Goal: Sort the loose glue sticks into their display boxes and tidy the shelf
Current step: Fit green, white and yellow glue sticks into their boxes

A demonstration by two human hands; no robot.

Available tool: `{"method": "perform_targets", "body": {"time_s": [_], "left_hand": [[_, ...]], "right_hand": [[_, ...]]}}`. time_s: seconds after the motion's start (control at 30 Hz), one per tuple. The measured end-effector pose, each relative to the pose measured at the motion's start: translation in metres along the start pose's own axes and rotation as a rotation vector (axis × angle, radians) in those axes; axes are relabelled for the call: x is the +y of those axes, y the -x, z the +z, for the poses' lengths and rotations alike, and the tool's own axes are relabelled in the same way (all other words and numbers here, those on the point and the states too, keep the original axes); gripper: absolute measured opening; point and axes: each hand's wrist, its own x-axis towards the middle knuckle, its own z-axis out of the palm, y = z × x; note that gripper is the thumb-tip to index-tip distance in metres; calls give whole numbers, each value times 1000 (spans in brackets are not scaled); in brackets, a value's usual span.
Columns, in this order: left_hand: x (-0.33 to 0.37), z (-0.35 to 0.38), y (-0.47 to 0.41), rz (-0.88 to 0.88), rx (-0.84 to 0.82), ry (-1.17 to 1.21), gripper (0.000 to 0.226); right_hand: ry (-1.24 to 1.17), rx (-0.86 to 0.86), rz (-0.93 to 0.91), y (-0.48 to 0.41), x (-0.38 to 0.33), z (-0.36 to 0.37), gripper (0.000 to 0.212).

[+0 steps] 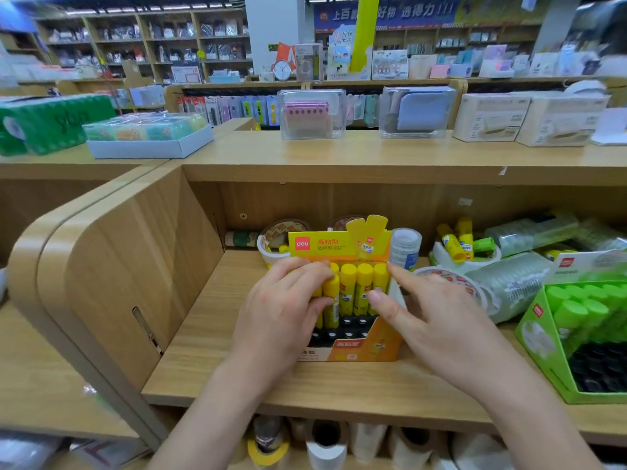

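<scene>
Two hands at yellow box [339,245], left hand [285,310] grip pinching upright glue stick [330,300] (cap up), right hand [437,317] grip wide

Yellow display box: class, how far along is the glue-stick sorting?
Done: the yellow display box holds a back row of yellow glue sticks. In hand: the left hand is seating one stick while the right hand rests beside the box. Left: front slots empty; loose sticks wait in a tape roll.

glue sticks [356,290] in display box [353,351] | tape rolls [281,235] behind | second box [543,337] right, on shelf [210,334]
</scene>
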Motion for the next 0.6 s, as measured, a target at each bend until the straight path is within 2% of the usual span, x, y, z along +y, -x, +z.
{"method": "perform_targets", "body": {"time_s": [0.1,0.23,0.33,0.4,0.47,0.6], "left_hand": [[-14,-9,7,-37,2,-24,42],[-33,-25,15,-173,-10,-66,43],[-41,-39,18,-326,-13,-29,30],[-43,-46,19,-398,-52,55,34],[-44,-48,23,-384,-99,132,45],[-42,-55,35,-346,-96,277,49]], "right_hand": [[-152,-67,-45,0,-12,11,50],[-191,-136,-72,-7,-31,38,82],[-214,-122,-105,-13,-48,60,81],[-227,-105,-133,-18,-56,71,77],[-250,-108,-139,-23,-59,78,78],[-291,-116,-142,-28,-56,84,81]]}}
